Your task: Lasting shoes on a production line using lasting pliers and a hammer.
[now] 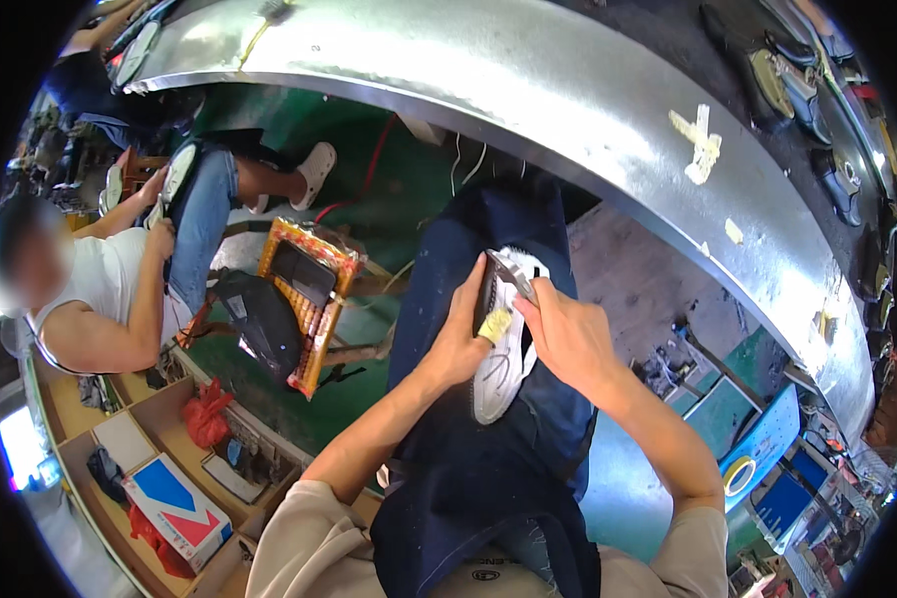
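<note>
A white lace-up shoe [496, 387] rests on my lap over a dark navy apron [468, 488], its toe toward me. My left hand [457, 344] is closed on the shoe's left side, and yellow tape [494, 325] wraps its thumb. At the far end of the shoe, my right hand [573, 337] grips a grey metal hand tool [511, 276] laid across the opening. That tool's exact kind is hard to make out, since my fingers cover part of it.
A curved metal conveyor bench [568, 75] runs ahead and to the right, with several shoes [837, 184] beyond it. At left, a seated co-worker [120, 279] handles a shoe. A stool [314, 344] holds a phone and black bag. Wooden compartments [159, 409] stand lower left.
</note>
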Demonstrator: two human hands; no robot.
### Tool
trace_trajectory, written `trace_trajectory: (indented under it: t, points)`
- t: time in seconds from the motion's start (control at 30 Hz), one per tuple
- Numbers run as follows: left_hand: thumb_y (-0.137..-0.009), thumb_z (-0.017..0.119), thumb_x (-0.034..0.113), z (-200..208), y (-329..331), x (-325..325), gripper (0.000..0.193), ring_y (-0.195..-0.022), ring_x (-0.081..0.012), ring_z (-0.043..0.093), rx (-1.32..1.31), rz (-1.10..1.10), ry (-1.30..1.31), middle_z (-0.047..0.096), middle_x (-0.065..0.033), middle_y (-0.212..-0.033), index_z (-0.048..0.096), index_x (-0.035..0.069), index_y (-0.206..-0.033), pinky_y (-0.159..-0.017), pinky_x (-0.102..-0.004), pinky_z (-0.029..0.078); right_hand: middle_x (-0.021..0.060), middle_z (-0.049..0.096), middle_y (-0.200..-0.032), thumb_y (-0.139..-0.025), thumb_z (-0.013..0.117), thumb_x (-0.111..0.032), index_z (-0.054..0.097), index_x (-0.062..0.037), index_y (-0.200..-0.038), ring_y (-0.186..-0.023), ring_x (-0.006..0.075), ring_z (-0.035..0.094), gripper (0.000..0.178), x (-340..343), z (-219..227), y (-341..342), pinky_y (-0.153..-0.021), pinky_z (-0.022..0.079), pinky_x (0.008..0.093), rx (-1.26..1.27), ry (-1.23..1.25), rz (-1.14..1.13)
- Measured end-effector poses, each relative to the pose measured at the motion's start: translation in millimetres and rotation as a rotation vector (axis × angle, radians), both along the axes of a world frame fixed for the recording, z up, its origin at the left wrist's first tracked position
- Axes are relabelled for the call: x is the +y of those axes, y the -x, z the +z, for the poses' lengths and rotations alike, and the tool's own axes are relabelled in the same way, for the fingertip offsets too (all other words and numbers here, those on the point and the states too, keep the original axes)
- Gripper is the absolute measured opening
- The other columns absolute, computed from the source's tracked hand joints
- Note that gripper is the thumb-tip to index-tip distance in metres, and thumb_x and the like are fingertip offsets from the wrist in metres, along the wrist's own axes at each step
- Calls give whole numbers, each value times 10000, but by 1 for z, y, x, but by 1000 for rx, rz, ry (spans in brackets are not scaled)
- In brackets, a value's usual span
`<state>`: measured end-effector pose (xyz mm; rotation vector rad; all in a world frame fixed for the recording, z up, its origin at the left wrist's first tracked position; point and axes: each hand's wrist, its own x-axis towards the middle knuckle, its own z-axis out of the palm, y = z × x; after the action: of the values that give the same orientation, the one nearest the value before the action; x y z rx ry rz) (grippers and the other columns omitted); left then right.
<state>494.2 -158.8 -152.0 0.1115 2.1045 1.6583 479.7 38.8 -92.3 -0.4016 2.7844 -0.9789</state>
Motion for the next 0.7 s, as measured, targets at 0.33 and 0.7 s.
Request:
trace_trajectory:
  t: [0.33, 0.7]
  points:
    - [-947, 692, -13, 3, 7, -39, 870, -1446, -261, 450, -373, 187, -508, 447, -166, -1572, 215, 118, -1664, -1182, -380, 385, 170, 716, -784, -1098, 471, -356, 522, -33, -997, -732, 410, 700, 342, 11, -30, -19, -661, 525, 527, -272, 301, -317]
    - [-820, 893, 271, 101, -36, -173, 744, -1268, -239, 613, -190, -192, 301, 630, -127, -1375, 565, 58, -1452, -1084, -375, 479, 107, 701, -712, -1082, 529, -350, 590, -35, -1018, -657, 289, 724, 328, 35, -57, -36, -644, 562, 430, -468, 385, -508]
